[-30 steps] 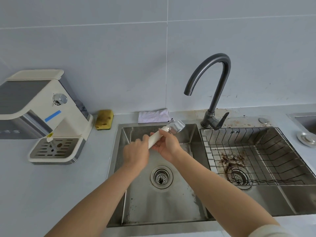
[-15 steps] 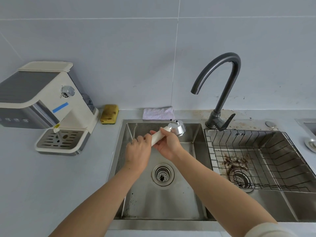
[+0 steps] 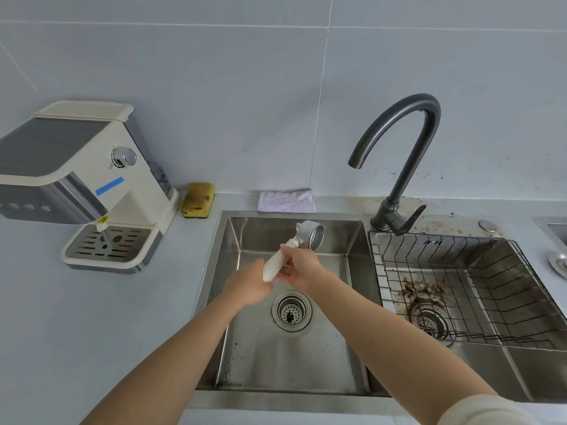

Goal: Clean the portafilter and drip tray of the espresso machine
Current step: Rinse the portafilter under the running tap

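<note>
Right hand grips portafilter handle over sink — left hand curled beside it, contact unclear.

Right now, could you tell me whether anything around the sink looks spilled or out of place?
Yes: dark coffee grounds are scattered in the right basin beneath the wire rack, and brown specks stain the counter behind it.
</note>
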Demonstrator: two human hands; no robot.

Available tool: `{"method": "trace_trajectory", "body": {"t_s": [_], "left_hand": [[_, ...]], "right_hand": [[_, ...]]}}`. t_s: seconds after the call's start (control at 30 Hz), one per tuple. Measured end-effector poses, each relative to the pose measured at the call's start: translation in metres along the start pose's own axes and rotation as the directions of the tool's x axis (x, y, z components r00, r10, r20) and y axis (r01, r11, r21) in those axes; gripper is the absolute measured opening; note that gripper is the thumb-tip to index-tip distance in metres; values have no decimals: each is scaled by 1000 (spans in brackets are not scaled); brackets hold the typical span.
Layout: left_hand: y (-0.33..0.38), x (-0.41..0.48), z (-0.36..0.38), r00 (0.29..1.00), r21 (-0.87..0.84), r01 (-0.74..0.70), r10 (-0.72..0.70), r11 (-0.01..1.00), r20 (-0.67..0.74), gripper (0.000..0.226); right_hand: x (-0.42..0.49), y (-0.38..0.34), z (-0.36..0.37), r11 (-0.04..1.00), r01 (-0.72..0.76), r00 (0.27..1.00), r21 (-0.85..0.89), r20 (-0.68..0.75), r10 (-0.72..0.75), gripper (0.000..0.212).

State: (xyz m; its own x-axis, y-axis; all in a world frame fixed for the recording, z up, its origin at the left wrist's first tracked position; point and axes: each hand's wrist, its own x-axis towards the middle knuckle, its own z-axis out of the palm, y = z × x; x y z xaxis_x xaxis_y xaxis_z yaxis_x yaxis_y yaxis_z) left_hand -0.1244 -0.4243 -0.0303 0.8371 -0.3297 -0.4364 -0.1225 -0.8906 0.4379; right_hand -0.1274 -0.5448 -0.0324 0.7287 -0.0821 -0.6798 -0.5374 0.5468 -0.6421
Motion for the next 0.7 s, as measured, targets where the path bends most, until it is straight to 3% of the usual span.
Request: {"method": "trace_trajectory", "body": {"t_s": [0.1, 0.23, 0.4, 0.47, 0.7], "left_hand": [[-3, -1, 0, 986, -319, 52, 1, 946, 166, 18], [-8, -5, 1, 960, -532, 164, -10, 831, 280, 20], [-18, -4, 7, 918, -789, 287, 80, 543, 389, 29], [-22, -1, 11, 912, -831, 306, 108, 464, 396, 29], [-33, 18, 17, 932, -860, 308, 54, 407, 359, 22]], "right_hand": [[3, 3, -1, 992, -61, 998, -115, -41, 57, 8], [7, 7, 0, 967, -38, 998, -250, -62, 23, 16], [20, 5, 3, 879, 18, 994, -477, -83, -65, 23], [26, 3, 5, 827, 27, 994, -561, -71, -80, 25], [48, 0, 14, 739, 64, 994, -670, -23, -108, 33]]}}
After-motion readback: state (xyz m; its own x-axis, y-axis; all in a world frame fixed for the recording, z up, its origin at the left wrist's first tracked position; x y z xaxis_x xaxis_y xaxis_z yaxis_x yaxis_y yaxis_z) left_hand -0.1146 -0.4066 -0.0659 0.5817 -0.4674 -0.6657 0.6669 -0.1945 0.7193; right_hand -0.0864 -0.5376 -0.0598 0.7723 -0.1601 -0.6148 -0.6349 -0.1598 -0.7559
